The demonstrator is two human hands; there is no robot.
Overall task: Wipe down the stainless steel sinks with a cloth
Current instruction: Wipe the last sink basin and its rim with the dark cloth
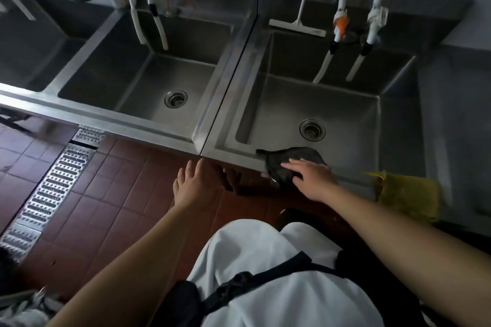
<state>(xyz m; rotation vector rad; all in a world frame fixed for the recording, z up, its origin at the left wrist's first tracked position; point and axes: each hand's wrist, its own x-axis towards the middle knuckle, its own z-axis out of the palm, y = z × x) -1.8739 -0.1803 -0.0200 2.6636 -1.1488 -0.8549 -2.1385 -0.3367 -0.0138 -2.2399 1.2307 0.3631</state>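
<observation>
Our right hand [312, 179] presses flat, fingers spread, on the dark cloth [288, 163] draped over the right sink's front rim [239, 158]; left hand [195, 186] hangs open alongside; we should keep firm, even pressure.

Red-brown tiled floor [111, 194]; perforated metal drain grate [53, 188]; dim light

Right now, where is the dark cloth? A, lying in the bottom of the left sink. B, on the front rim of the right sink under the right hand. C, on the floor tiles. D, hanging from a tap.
B: the dark cloth drapes over the right sink's front rim, with the right hand flat on it.
</observation>
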